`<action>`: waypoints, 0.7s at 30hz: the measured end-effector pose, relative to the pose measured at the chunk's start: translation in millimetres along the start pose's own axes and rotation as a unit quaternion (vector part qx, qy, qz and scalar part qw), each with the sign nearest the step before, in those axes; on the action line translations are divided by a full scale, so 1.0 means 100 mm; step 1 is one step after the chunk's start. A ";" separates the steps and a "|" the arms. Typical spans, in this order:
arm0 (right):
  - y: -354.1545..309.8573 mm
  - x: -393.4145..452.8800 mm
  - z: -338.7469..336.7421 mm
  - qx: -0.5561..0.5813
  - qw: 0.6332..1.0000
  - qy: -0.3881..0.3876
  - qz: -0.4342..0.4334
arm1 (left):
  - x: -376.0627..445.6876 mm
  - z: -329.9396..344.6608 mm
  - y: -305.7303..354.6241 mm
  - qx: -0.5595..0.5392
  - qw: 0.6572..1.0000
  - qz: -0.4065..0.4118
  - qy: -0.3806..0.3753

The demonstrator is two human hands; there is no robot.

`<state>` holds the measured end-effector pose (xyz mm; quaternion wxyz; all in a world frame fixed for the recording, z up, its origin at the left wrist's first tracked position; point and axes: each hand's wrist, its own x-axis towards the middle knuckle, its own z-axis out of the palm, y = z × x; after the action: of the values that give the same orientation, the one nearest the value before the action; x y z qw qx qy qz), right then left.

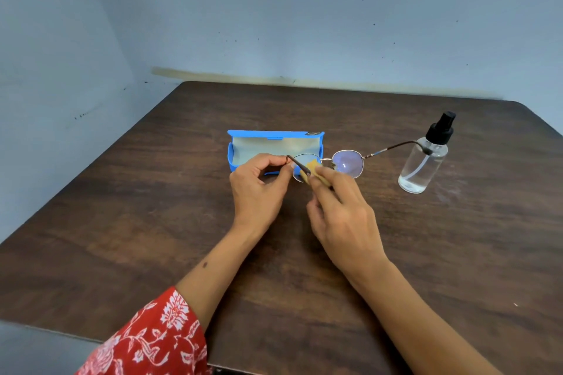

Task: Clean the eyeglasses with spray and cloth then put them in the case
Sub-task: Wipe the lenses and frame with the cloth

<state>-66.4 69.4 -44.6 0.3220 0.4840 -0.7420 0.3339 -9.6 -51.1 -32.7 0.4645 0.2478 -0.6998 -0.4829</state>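
Round metal-framed eyeglasses (pixel 347 164) are held above the table, temples unfolded. My left hand (pixel 259 189) pinches the frame at its left hinge. My right hand (pixel 341 216) pinches a small yellow cloth (pixel 313 169) around the left lens. The right lens is bare, and its temple reaches out in front of the clear spray bottle (pixel 422 163) with a black pump top, which stands upright at the right. The blue glasses case (pixel 275 134) lies open just behind my left hand, its pale lining showing.
The dark wooden table (pixel 152 222) stands in a corner, with pale blue walls behind and to the left. Its front edge runs under my forearms. A red patterned sleeve covers my left upper arm.
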 end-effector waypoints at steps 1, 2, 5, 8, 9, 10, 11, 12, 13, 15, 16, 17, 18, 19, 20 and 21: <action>-0.01 0.00 0.00 0.002 1.000 -0.006 -0.005 | 0.00 0.00 0.00 0.000 1.000 0.002 0.001; -0.02 -0.01 0.01 0.011 1.000 -0.013 -0.019 | 0.00 0.00 -0.01 0.002 1.000 0.003 0.002; -0.05 -0.01 0.01 0.026 0.999 -0.014 -0.039 | -0.01 -0.01 -0.02 0.011 1.000 0.008 0.001; -0.02 0.00 0.00 0.001 1.000 -0.007 0.002 | -0.01 0.00 0.01 0.009 1.000 0.007 0.003; -0.02 0.00 0.00 0.000 1.000 -0.011 0.001 | -0.01 0.00 0.01 0.009 1.000 0.009 0.003; -0.03 -0.01 0.01 0.007 1.000 -0.017 -0.009 | -0.01 0.00 0.01 0.010 1.000 0.010 0.004; -0.04 -0.02 0.02 0.017 0.999 -0.024 -0.022 | -0.01 0.00 0.00 0.011 1.000 0.010 0.005; -0.06 -0.02 0.02 0.024 0.999 -0.026 -0.033 | -0.01 0.00 -0.01 0.013 1.000 0.011 0.005; -0.06 -0.02 0.01 0.025 0.999 -0.022 -0.033 | -0.01 -0.01 -0.01 0.016 1.000 0.013 0.003; -0.04 0.00 0.00 0.011 1.000 -0.008 -0.009 | -0.01 0.00 -0.01 0.015 1.000 0.013 0.002; -0.03 0.00 0.00 0.004 1.000 -0.003 0.002 | -0.01 0.00 -0.01 0.011 1.000 0.012 0.003; -0.03 0.00 0.00 0.002 1.000 -0.003 0.003 | -0.01 0.00 0.00 0.008 1.000 0.012 0.004; -0.03 -0.01 0.01 0.007 1.000 -0.008 -0.007 | -0.01 0.00 0.00 0.007 1.000 0.013 0.006; -0.05 -0.02 0.02 0.018 0.999 -0.016 -0.022 | -0.01 0.00 0.00 0.008 1.000 0.015 0.007; -0.06 -0.03 0.02 0.028 0.999 -0.023 -0.036 | -0.01 0.00 0.00 0.010 1.000 0.015 0.007; -0.07 -0.03 0.03 0.034 0.998 -0.024 -0.040 | -0.01 0.00 -0.01 0.011 1.000 0.014 0.009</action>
<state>-59.6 66.6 -47.0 0.3007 0.5317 -0.7177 0.3344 -8.9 -50.8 -34.0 0.4745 0.2473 -0.7041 -0.4669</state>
